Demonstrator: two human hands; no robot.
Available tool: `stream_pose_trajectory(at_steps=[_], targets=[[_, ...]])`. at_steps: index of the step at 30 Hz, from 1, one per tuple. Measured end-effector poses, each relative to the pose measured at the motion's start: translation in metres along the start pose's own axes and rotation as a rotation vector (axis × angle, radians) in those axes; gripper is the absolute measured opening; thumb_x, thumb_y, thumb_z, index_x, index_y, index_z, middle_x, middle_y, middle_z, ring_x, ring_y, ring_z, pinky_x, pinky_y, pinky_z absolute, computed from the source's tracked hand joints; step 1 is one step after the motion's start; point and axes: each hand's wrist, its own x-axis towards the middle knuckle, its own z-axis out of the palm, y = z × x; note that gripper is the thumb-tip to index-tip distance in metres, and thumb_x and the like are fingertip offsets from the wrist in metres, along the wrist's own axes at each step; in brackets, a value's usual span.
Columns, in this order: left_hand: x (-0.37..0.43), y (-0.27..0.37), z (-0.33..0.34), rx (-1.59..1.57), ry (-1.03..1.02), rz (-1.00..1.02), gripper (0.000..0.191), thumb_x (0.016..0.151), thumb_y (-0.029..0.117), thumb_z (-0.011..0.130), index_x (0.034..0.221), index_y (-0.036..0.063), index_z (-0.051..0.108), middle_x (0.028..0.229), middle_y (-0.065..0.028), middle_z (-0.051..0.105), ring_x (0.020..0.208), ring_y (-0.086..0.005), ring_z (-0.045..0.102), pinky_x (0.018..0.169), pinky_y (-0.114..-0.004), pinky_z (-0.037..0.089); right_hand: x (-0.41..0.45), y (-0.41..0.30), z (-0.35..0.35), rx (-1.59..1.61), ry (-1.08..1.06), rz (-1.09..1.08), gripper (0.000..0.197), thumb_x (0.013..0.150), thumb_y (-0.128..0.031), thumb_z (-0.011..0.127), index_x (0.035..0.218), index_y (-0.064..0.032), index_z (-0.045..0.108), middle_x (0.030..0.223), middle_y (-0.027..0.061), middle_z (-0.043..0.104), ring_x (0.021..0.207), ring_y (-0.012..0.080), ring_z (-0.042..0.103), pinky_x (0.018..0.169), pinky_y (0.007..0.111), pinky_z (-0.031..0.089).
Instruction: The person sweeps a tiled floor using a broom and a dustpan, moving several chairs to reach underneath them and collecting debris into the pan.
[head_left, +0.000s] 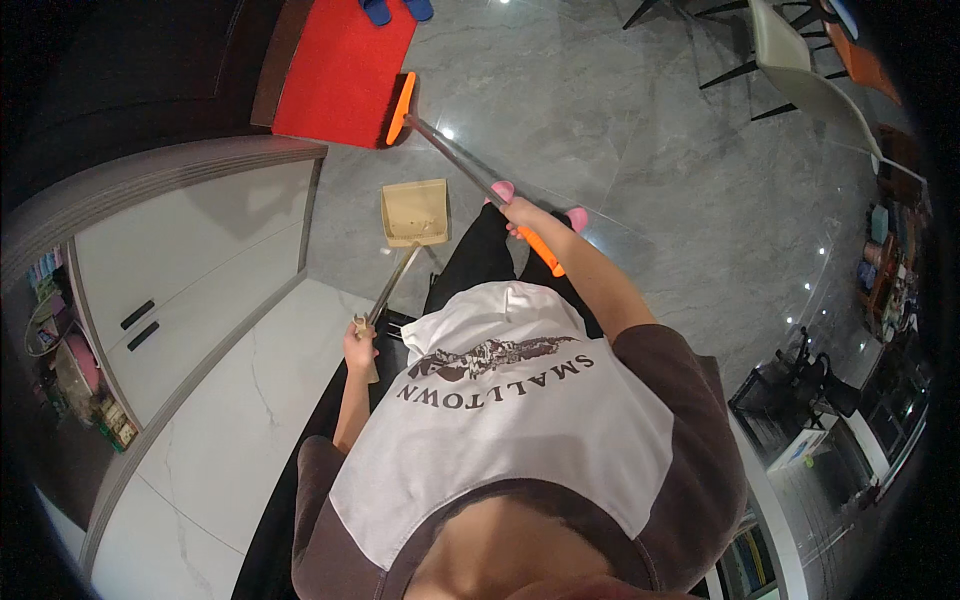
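Note:
My right hand grips the metal pole of a broom, just above its orange grip section. The broom's orange head has dark bristles, which rest against the right edge of a red doormat. Around the upper handle of a long-handled dustpan my left hand is closed. The tan dustpan lies on the grey tiled floor, short of the mat, with small bits of debris inside. A gap of bare floor separates the broom head from the pan.
A white cabinet with black handles stands at the left, beside a dark door. Blue slippers lie at the mat's far end. Chairs stand at the upper right. Cluttered shelves line the right side.

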Motion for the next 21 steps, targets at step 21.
stream_pose_trajectory(at_steps=[21], targets=[[0.003,-0.019,0.006,0.122,-0.007,0.115,0.018,0.069,0.011,0.056,0.083,0.0036,0.047,0.062,-0.0055,0.053,0.035,-0.0109,0.043,0.031,-0.022,0.036,-0.195,0.394,-0.134,0.413,0.533,0.33,0.037,0.078,-0.031,0.046,0.111,-0.016,0.047,0.051,0.0005,0.035,0.037,0.0114,0.031,0.033,0.026,0.026]])
